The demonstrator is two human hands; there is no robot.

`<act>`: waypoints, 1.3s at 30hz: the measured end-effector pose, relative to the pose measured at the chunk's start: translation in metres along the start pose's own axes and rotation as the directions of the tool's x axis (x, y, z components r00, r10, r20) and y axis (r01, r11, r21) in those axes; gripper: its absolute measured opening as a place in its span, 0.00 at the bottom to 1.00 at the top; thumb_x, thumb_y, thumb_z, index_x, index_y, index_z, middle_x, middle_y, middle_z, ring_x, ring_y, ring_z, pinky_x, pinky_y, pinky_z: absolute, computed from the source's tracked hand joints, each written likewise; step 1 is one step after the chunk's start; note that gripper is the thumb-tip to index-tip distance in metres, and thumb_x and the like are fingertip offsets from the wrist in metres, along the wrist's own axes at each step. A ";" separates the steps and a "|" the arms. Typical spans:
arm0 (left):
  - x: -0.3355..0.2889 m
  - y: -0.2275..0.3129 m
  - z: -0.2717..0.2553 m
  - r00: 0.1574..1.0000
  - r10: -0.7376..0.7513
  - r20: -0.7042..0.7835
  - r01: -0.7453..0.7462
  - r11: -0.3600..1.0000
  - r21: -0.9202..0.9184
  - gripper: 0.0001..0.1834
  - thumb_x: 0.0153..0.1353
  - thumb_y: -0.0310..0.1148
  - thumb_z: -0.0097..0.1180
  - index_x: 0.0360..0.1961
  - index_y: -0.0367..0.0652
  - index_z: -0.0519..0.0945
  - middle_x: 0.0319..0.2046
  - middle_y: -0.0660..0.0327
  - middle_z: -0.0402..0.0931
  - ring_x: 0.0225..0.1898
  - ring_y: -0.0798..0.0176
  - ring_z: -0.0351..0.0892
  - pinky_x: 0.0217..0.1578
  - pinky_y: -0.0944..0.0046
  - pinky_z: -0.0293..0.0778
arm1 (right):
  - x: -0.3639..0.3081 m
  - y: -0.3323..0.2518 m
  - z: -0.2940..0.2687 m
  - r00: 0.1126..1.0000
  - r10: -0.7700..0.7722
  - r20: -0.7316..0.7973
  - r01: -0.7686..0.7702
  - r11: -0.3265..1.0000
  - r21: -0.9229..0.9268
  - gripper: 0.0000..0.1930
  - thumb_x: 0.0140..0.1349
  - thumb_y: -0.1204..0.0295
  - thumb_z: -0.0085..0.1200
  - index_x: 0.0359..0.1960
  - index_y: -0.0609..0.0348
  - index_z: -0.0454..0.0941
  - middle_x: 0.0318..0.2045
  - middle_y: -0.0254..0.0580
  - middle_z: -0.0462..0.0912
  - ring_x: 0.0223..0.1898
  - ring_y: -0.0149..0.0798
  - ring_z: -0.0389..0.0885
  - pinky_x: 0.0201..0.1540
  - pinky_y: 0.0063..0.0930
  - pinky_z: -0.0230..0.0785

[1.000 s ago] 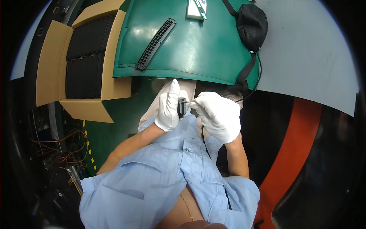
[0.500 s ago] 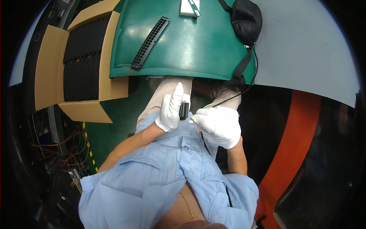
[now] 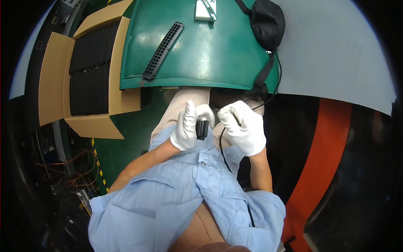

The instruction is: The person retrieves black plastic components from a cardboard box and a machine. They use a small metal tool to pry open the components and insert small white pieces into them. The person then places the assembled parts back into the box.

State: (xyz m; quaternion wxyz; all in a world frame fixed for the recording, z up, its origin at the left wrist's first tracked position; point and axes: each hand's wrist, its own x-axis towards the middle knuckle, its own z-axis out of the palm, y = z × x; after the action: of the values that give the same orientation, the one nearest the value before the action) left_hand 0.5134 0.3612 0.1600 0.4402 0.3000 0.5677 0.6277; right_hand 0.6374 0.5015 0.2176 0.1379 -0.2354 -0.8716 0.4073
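White gloves cover both hands, held above my lap. My left hand (image 3: 185, 128) is closed around a black ribbed plastic part (image 3: 202, 130), whose short end faces up beneath the fingers; the rest of it is hidden. My right hand (image 3: 243, 129) is closed just to the right, apart from that part. Its thumb and fingers pinch a thin tool, of which only a small tip (image 3: 218, 110) shows. On the green-topped table ahead lies a long black slotted plastic strip (image 3: 163, 51), set at a slant.
An open cardboard box (image 3: 54, 80) at the left holds rows of black parts (image 3: 89, 90). At the table's far side are a white block (image 3: 204, 15) with a green cutter (image 3: 209, 9) on it, and a black pouch (image 3: 267, 25) with strap and cable. A grey surface (image 3: 331, 50) adjoins the right.
My right hand has moved up and away from the black part, and the thin rod no longer reaches it. The part has tilted and sits slightly lower in my left hand.
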 end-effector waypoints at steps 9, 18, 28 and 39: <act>0.046 0.083 -0.006 0.761 0.484 0.432 -0.648 0.530 0.547 0.30 0.62 0.48 0.59 0.58 0.37 0.79 0.28 0.53 0.83 0.27 0.48 0.84 0.32 0.59 0.78 | -0.012 -0.036 -0.028 0.975 0.121 0.189 -0.134 0.989 0.056 0.15 0.61 0.61 0.67 0.38 0.62 0.83 0.26 0.48 0.82 0.25 0.43 0.82 0.32 0.32 0.75; 0.055 0.043 -0.039 0.913 -0.087 -0.399 -0.064 0.934 -0.351 0.37 0.71 0.48 0.57 0.70 0.36 0.60 0.61 0.50 0.68 0.57 0.59 0.76 0.55 0.57 0.74 | -0.010 -0.019 0.024 0.937 -0.261 -0.232 0.238 0.963 -0.124 0.10 0.61 0.69 0.68 0.40 0.60 0.85 0.24 0.39 0.83 0.20 0.35 0.82 0.26 0.27 0.74; 0.050 0.036 -0.028 0.928 -0.323 -0.188 0.196 0.848 -0.493 0.29 0.73 0.48 0.55 0.60 0.32 0.71 0.23 0.68 0.67 0.19 0.74 0.69 0.16 0.72 0.65 | -0.004 -0.011 0.039 0.950 -0.306 -0.058 0.304 0.952 -0.046 0.14 0.59 0.75 0.62 0.46 0.57 0.76 0.33 0.45 0.82 0.28 0.49 0.83 0.31 0.38 0.76; 0.049 0.027 -0.022 0.909 -0.392 -0.143 0.281 0.828 -0.485 0.29 0.73 0.51 0.54 0.55 0.31 0.74 0.19 0.68 0.65 0.11 0.72 0.63 0.13 0.70 0.63 | 0.005 0.010 0.038 0.811 -0.571 0.130 0.576 0.740 -0.346 0.12 0.47 0.75 0.59 0.36 0.51 0.80 0.24 0.31 0.76 0.21 0.35 0.75 0.22 0.30 0.64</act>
State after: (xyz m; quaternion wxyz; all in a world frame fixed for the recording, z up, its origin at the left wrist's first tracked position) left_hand 0.4670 0.3963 0.1768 0.5315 0.0065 0.4976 0.6854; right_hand 0.6202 0.4856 0.1861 0.2030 0.0255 -0.9630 0.1754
